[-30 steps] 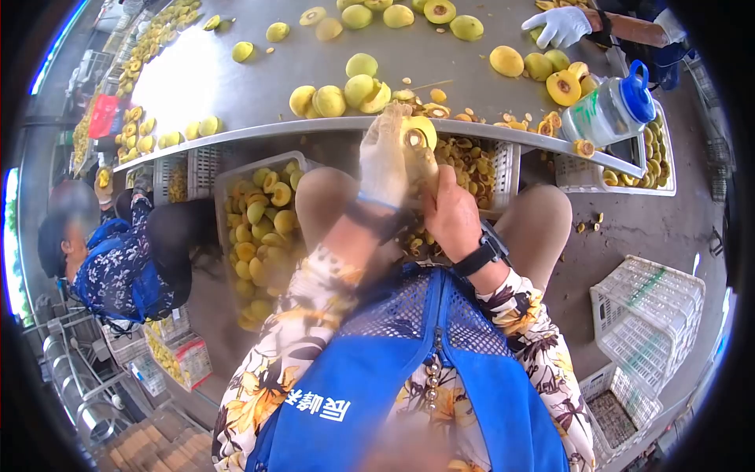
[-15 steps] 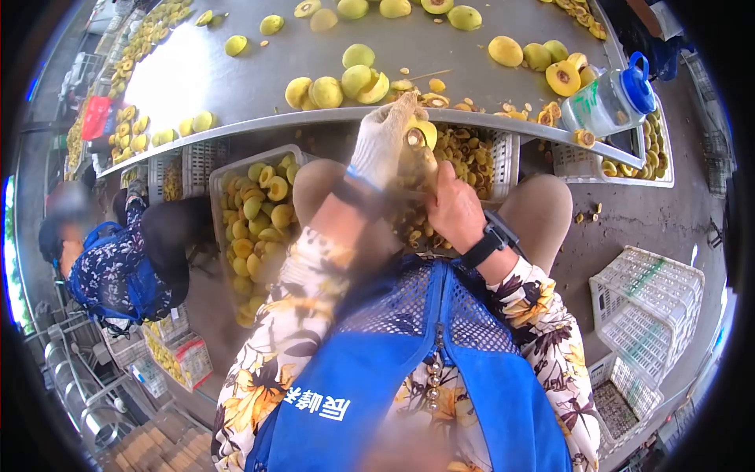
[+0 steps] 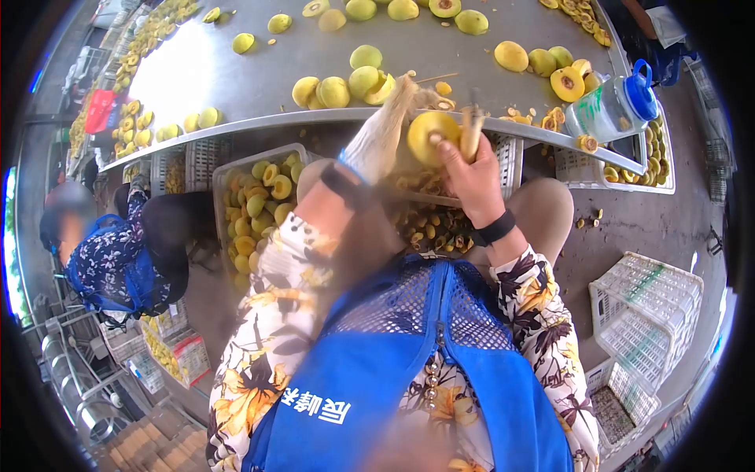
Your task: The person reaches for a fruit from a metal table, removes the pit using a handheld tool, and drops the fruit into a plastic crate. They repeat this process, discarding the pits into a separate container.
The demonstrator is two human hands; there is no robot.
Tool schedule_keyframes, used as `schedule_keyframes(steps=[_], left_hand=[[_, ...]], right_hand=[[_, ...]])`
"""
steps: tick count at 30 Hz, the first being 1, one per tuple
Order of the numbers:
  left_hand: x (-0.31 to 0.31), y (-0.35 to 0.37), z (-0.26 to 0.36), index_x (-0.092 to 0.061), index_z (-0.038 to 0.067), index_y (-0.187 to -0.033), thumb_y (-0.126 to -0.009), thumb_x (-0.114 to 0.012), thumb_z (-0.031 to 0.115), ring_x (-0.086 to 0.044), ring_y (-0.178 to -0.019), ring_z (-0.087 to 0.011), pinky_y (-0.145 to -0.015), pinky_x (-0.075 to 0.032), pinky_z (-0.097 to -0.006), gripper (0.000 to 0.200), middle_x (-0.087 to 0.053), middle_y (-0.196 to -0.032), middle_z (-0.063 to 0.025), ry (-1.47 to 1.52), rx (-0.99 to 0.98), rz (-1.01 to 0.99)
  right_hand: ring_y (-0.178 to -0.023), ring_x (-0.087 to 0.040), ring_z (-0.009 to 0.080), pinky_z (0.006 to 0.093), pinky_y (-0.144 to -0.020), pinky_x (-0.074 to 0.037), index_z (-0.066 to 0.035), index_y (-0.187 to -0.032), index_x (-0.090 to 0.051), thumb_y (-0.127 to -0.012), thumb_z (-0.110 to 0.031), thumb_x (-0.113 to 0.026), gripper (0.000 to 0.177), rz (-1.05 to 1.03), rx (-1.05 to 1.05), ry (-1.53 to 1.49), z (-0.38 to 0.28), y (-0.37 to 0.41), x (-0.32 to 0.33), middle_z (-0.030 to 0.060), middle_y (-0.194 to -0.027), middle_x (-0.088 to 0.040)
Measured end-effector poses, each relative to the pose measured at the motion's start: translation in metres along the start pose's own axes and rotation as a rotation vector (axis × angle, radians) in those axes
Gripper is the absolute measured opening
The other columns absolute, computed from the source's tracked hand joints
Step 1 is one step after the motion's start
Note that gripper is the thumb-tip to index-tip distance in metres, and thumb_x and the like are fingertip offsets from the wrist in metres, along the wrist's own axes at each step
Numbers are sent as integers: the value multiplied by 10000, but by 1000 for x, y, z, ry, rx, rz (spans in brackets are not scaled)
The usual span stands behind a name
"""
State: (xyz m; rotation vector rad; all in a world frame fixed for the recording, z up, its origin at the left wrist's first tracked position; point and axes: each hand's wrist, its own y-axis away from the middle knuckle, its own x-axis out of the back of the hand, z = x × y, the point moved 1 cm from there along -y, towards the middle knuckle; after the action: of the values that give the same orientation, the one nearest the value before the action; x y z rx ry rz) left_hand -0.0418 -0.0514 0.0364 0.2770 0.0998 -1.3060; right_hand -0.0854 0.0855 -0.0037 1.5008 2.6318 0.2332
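My right hand (image 3: 478, 177) is closed, its thumb pressing a yellow peach half (image 3: 434, 139). The same hand grips a tool with a pale wooden handle (image 3: 470, 135); its working end is too blurred to make out. My left hand (image 3: 385, 122), in a white knit glove, reaches to the near table edge beside fruit scraps. Its fingers are smeared by motion. Several yellow-green peaches (image 3: 334, 92) lie on the metal table (image 3: 472, 86) just past it. Below my hands, a crate (image 3: 511, 169) holds cut peach pieces and pits.
A crate of peach halves (image 3: 216, 185) stands by my left knee. A blue-capped bottle (image 3: 605, 106) is at the table's right corner. Stacked white crates (image 3: 649, 315) stand on the floor at right. Another person (image 3: 110, 259) sits at left.
The peach half has gone from my gloved left hand to my right hand, which has moved up and right with the tool. My left hand is now stretched toward the table edge.
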Motion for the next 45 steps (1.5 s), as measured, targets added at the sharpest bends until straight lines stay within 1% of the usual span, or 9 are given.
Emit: schedule_keyframes(steps=[4, 10, 13, 22, 27, 30, 34, 41, 45], left_hand=[[-23, 6, -31, -476, 6, -1177, -954, -387, 339, -528, -967, -142, -844, -439, -275, 411, -554, -1086, -97, -51, -260, 353], [8, 3, -43, -526, 27, -1085, -934, -405, 402, -561, -840, -144, -746, -473, -276, 421, -588, -947, -84, 192, -117, 457], [4, 3, -30, -555, 14, -1038, -931, -379, 444, -568, -750, -145, -687, -475, -261, 477, -600, -879, -77, 473, -37, 440], [-5, 8, -33, -517, -19, -1085, -934, -406, 193, -606, -821, -254, -825, -456, -328, 283, -625, -940, -135, -362, -436, 392], [3, 3, -30, -541, -21, -1058, -957, -347, 234, -608, -807, -227, -795, -467, -306, 336, -628, -943, -120, -212, -370, 220], [19, -11, -32, -557, -9, -1042, -957, -366, 272, -603, -806, -181, -755, -478, -274, 350, -627, -949, -87, 382, 64, -53], [23, -19, -23, -546, -6, -1075, -934, -428, 339, -583, -850, -156, -758, -482, -260, 390, -612, -961, -81, 159, 110, -154], [-21, 4, -32, -576, -1, -998, -897, -524, 303, -572, -751, -140, -661, -469, -222, 325, -598, -875, -71, 166, -173, 517], [-12, 2, -35, -596, -5, -979, -846, -607, 275, -552, -661, -95, -573, -459, -221, 310, -598, -837, -47, 588, 239, 378]], right_hand=[[-382, -384, 67, 223, -328, -330, -55, -950, -490, -889, -203, -546, 170, 119, -286, -493, -22, 7, -24, -14, -589, -462], [-588, -571, 378, 412, -515, -437, 11, -942, -465, -809, -177, -570, 253, 10, 220, 488, -3, 25, -21, 198, -677, -577], [-737, -533, 475, 475, -622, -421, 30, -908, -451, -782, -172, -570, 266, -144, 93, 479, -9, 34, -14, 278, -722, -555], [-717, -533, 471, 489, -611, -424, 20, -903, -414, -788, -119, -545, 223, -147, 84, 504, -7, 42, -13, 284, -695, -547], [-724, -532, 476, 492, -627, -427, 29, -897, -403, -767, -84, -530, 214, -208, 56, 578, -10, 43, -9, 301, -722, -547], [-741, -530, 477, 488, -643, -427, 35, -912, -407, -752, -66, -522, 222, -296, 55, 636, -11, 40, 0, 306, -732, -548], [-742, -544, 460, 457, -645, -436, 44, -963, -427, -746, -69, -526, 264, -339, 1, 614, -6, 34, 2, 297, -724, -550], [-519, -549, 275, 361, -498, -444, 42, -985, -444, -761, -87, -506, 266, -179, 96, 360, 9, 39, -13, 173, -646, -547], [-345, -430, 114, 260, -315, -363, 10, -1007, -431, -758, -50, -463, 257, -254, -196, 192, 6, 45, -23, 48, -586, -485]])
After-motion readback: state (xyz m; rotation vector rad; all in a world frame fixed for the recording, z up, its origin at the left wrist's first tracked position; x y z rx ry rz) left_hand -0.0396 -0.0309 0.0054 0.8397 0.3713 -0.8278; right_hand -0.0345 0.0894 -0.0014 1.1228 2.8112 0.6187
